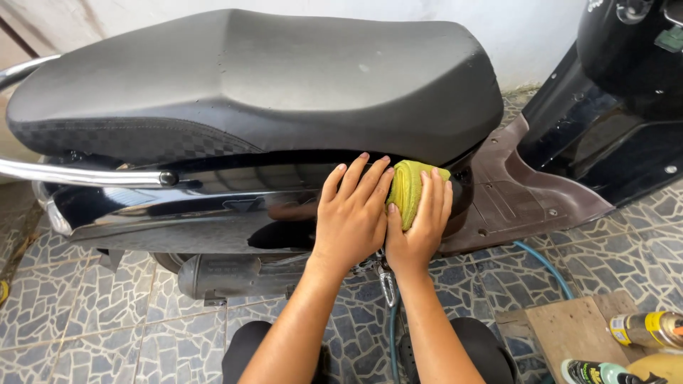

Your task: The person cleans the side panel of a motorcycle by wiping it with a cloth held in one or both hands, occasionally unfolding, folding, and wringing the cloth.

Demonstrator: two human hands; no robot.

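We press the cloth (409, 190) to the panel (213, 192) — right hand (420, 227) grasping it, left hand (352, 217) flat, fingers released; panel already glossy — rest unclear.

Reached forward from the bottom edge on two bare forearms, converging side by side. Laid the left hand (350, 217) flat, palm down, fingers straight and slightly spread, pointing up and away. Curled the right hand (420, 224) beside it, fingers bent in a grip, thumb touching the left hand's edge.
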